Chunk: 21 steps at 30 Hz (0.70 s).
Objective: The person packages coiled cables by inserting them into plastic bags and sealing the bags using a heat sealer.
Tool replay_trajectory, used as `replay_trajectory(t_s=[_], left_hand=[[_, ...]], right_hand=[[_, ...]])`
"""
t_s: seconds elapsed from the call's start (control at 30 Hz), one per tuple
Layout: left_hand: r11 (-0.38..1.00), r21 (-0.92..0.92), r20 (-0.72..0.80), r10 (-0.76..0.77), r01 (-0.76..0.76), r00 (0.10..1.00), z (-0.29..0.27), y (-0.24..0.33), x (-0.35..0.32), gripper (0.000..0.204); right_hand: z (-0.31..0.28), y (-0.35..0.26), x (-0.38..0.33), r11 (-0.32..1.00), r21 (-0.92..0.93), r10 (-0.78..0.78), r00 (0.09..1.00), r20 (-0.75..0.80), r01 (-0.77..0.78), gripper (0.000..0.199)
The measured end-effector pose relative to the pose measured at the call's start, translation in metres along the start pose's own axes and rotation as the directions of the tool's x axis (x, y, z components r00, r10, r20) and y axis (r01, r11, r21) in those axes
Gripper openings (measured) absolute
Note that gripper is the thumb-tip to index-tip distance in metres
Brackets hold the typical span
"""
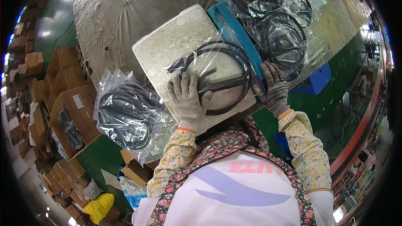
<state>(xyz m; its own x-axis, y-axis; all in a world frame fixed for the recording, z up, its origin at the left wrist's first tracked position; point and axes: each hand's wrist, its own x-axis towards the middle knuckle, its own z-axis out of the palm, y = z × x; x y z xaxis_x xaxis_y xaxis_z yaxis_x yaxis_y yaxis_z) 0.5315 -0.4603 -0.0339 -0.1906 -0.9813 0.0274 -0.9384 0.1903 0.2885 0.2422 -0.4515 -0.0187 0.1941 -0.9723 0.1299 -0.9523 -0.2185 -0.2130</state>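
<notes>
My left hand [186, 99], in a grey knit glove, lies with fingers spread on a clear plastic bag [204, 68]. Inside the bag is a coiled black cable [248, 84] with a thicker straight section. Beneath it is a pale, speckled board [167, 37] with rounded corners. A long teal bar-shaped device, seemingly a heat sealer [239, 33], lies along the board's right side. At its near end is my gloved right hand [274, 87], thumb on one side of the bar and fingers on the other. The bag's right edge meets the bar; whether it goes under is hidden.
Several bagged black cables [284, 37] lie right of the sealer. More bagged cables [125, 115] overhang the worktable's [104, 16] near left edge. An open carton [75, 117] stands left, near stacked boxes. A blue plastic bin [316, 79] sits on the green floor at right.
</notes>
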Motion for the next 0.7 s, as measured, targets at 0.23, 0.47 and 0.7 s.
replay_trajectory(t_s=[0.23,0.47,0.7], left_hand=[[0.999,-0.030,-0.149,0.021,-0.026,0.989,-0.008,0.009,0.006,0.058],[0.997,0.010,-0.115,-0.070,0.072,0.991,-0.019,0.008,0.090,0.063],[0.989,0.066,0.135,-0.138,0.130,0.981,-0.008,0.016,0.128,0.034]], right_hand=[[0.002,0.004,0.001,0.997,0.051,0.059,0.998,0.022,-0.060,0.078],[0.004,-0.001,0.008,0.994,0.093,0.046,0.998,0.051,-0.051,0.081],[0.004,0.010,-0.002,0.945,0.324,0.055,0.996,-0.066,-0.031,0.070]])
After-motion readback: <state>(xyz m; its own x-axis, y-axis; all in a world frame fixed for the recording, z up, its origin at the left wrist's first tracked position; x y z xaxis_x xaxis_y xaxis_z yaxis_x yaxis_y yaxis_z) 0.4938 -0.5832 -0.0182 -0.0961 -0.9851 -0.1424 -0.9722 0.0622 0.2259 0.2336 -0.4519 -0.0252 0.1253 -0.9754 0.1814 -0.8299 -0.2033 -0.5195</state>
